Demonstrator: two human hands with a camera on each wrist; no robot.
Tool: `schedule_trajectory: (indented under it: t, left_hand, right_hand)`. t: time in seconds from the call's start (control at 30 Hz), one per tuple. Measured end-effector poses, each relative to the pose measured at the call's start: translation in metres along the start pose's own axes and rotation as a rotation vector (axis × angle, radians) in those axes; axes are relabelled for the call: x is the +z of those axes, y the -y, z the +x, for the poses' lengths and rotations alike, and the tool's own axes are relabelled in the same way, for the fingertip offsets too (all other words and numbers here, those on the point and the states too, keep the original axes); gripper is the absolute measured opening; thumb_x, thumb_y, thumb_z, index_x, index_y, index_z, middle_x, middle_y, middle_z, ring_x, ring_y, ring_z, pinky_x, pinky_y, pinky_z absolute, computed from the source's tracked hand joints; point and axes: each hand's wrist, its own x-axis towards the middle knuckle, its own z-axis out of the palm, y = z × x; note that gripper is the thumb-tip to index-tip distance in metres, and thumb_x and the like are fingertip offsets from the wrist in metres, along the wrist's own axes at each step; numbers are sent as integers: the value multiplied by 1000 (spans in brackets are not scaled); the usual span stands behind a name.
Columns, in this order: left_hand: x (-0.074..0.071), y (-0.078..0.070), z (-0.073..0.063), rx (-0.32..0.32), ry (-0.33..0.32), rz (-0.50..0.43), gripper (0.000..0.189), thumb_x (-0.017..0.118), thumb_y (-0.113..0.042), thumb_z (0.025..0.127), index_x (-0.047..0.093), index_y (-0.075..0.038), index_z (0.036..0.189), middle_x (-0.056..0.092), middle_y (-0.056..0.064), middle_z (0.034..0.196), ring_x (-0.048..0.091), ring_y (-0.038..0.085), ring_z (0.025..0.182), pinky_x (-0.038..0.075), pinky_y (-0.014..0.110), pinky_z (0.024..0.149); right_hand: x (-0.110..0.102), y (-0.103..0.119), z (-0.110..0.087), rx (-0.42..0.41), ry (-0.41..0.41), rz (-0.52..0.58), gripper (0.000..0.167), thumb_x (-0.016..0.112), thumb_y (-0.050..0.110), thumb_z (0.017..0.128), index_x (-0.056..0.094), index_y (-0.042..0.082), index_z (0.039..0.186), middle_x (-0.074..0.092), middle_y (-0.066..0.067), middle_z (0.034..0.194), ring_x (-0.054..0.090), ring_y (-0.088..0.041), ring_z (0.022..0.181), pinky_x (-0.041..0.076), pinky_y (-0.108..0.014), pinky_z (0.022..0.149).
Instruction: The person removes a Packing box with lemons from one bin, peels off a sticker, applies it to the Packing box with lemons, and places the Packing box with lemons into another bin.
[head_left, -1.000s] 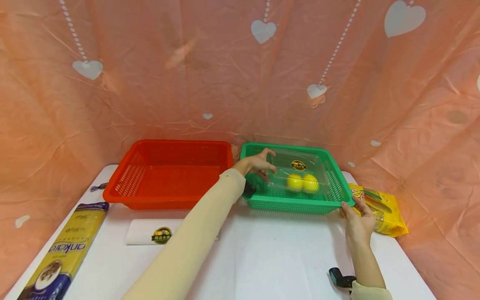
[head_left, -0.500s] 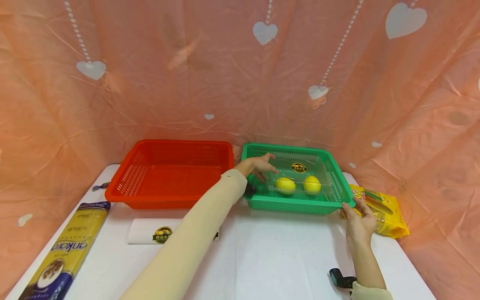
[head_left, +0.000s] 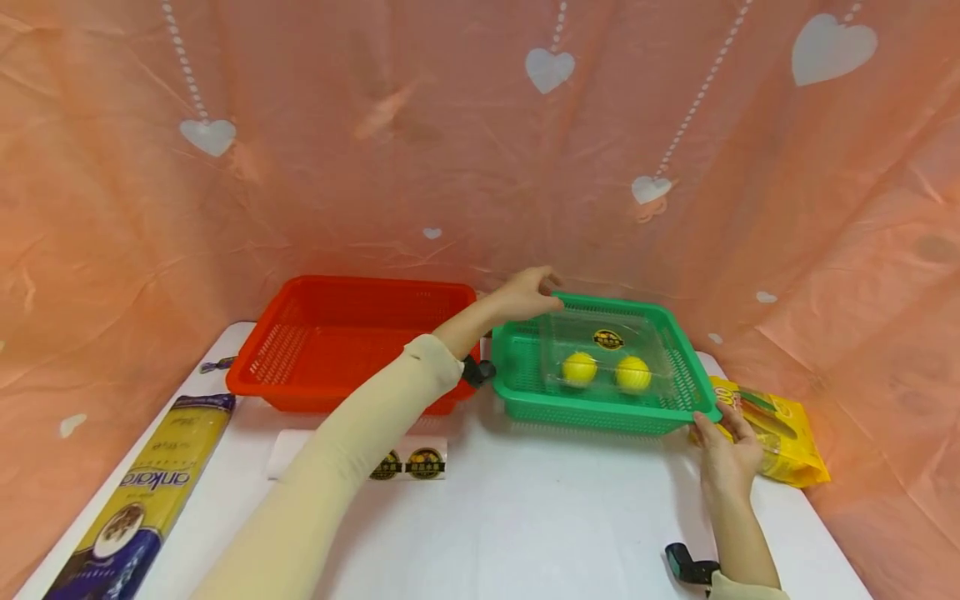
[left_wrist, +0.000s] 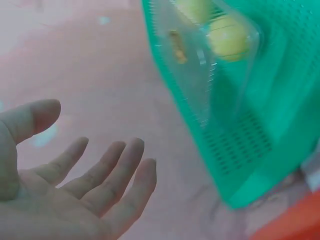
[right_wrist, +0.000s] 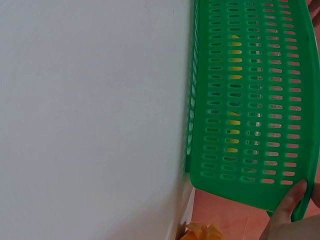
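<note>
The green basket (head_left: 585, 414) stands on the right half of the white table. In it lies a clear plastic box (head_left: 645, 333) with a black and gold label, holding two round yellow objects (head_left: 579, 369) of unclear kind. My right hand (head_left: 731, 458) grips the basket's front right corner, thumb on the rim, as the right wrist view also shows. Over the back left rim hovers my left hand (head_left: 528, 293), its fingers spread and loosely bent. The left wrist view shows that hand (left_wrist: 85, 185) holding nothing, apart from the basket.
A red basket (head_left: 352, 400) sits left of the green one. In front lies a white labelled pack (head_left: 426, 462). An "ankara" pasta bag (head_left: 142, 500) is at far left, a yellow bag (head_left: 787, 433) at right. A peach curtain (head_left: 480, 167) hangs behind.
My left hand has risen out of the green basket toward its back left rim. The two yellow objects, earlier side by side, now lie apart. My right hand keeps its grip on the corner.
</note>
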Motion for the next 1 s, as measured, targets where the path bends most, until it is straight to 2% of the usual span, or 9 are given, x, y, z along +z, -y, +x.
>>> schedule_trajectory:
  t: [0.1,0.2,0.33,0.47,0.57,0.63,0.73,0.9,1.0]
  left_hand:
    - [-12,-3,-29,62,-53,37,40,61,-18,98,53,-8,136,57,11,133,55,26,119,53,36,90]
    - [-24,1,-65,88,-135,138,34,61,-19,98,59,-9,130,64,6,124,60,22,111,53,37,88]
    - [-37,15,-113,77,-287,399,26,63,-18,96,67,-9,120,70,6,114,64,23,105,53,43,87]
    - [-45,30,-155,64,-391,642,25,65,-17,94,70,-5,116,71,10,113,64,30,105,51,50,90]
    - [-49,38,-184,10,-369,752,35,64,-23,96,65,-4,126,63,16,128,54,36,121,38,59,104]
    - [-49,41,-203,-60,-310,797,48,61,-32,98,57,-7,139,50,19,144,38,40,136,23,68,110]
    - [-44,42,-227,-155,-220,829,66,56,-48,98,40,-15,153,24,21,160,9,46,147,1,79,107]
    - [-24,44,-248,-181,-191,842,79,52,-66,93,31,-24,157,10,19,165,-8,49,147,-10,84,99]
    - [-12,46,-251,-177,-201,853,83,51,-71,89,31,-27,157,10,18,165,-8,50,147,-10,85,98]
  right_hand:
    - [-2,2,1,9,5,21,34,68,-10,87,66,11,114,36,-3,150,59,-4,78,56,-15,66]
    - [-3,3,2,19,3,47,34,66,-11,87,66,11,112,30,-2,156,59,-5,78,56,-15,64]
    - [-3,7,3,17,-12,80,33,67,-13,86,66,10,109,44,-6,121,59,-8,70,56,-17,62]
    - [-3,11,5,21,-16,100,33,69,-13,85,66,10,109,42,-6,108,60,-9,70,57,-18,63]
    - [-3,13,6,36,-21,109,34,69,-13,84,67,11,108,44,-6,109,61,-9,71,58,-19,63]
    - [-4,13,6,45,-21,99,34,69,-12,85,67,11,108,44,-6,110,61,-9,71,58,-19,63]
    - [-6,13,5,58,-27,86,34,69,-12,85,67,12,109,44,-5,111,61,-8,73,58,-19,64]
    - [-9,17,5,68,-29,-13,37,69,-10,86,63,13,115,43,-4,111,60,-5,73,57,-18,64]
    - [-8,20,6,36,-26,-197,44,67,-3,90,56,13,129,42,-2,121,56,-5,94,55,-15,75]
